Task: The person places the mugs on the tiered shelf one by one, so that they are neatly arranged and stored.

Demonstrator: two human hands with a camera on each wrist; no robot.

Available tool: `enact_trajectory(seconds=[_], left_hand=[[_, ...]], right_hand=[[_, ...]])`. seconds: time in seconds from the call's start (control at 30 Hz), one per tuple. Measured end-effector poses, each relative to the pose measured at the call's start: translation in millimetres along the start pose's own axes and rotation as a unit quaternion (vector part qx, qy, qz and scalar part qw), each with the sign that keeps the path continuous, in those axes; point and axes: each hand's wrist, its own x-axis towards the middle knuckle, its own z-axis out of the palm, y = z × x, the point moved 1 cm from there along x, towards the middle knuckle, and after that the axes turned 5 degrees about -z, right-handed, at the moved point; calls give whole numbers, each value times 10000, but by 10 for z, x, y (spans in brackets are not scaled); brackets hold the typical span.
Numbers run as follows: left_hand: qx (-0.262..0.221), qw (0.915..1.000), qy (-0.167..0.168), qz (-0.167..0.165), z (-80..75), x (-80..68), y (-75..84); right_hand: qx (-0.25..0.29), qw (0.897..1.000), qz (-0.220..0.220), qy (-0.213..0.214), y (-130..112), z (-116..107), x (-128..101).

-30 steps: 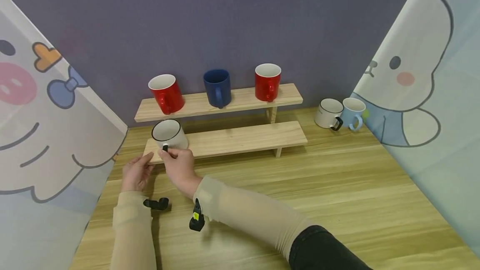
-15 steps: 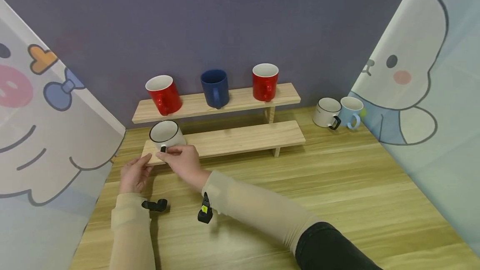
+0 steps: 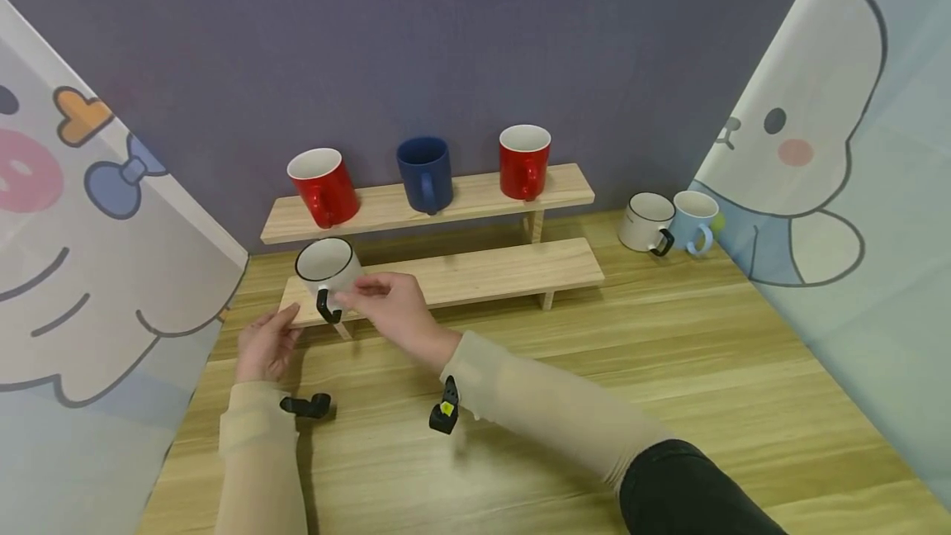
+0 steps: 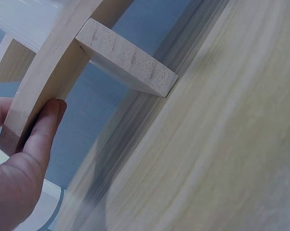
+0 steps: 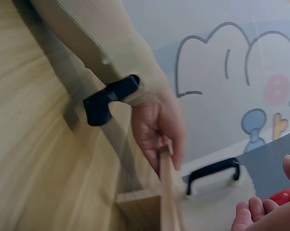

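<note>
A white mug [image 3: 336,281] with a black rim and black handle [image 3: 323,306] stands upright on the left end of the lower wooden shelf [image 3: 490,273], its handle toward me. My left hand [image 3: 263,347] pinches that shelf's left end; in the left wrist view a finger [image 4: 44,122] lies under the board. Just right of the mug is my right hand [image 3: 401,316], fingers loosely bent and holding nothing. The right wrist view shows its fingertips [image 5: 255,209] apart from the handle; whether any finger touches the mug's side, I cannot tell.
Along the upper shelf [image 3: 475,190] stand a red mug [image 3: 334,198], a blue mug [image 3: 431,180] and another red mug [image 3: 520,172]. On the table at right are a white mug [image 3: 642,229] with black handle and a light blue mug [image 3: 691,229]. Printed panels flank both sides.
My right hand has let go of the white mug's black handle and drawn back to the right. The mug stays on the shelf, and my left hand keeps its place.
</note>
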Motion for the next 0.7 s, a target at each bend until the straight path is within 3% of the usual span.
enact_trajectory(seconds=[0.2, 0.43, 0.7], left_hand=[[-47, 10000, -24, -3, 0, 0, 19], [-73, 10000, -7, 8, 8, -14, 21], [-133, 9999, -55, 93, 15, -15, 2]], right_hand=[[51, 9999, -83, -61, -128, -245, -18], [22, 9987, -501, 55, -218, -559, -55], [294, 9969, -692, 242, -321, -1034, -131]])
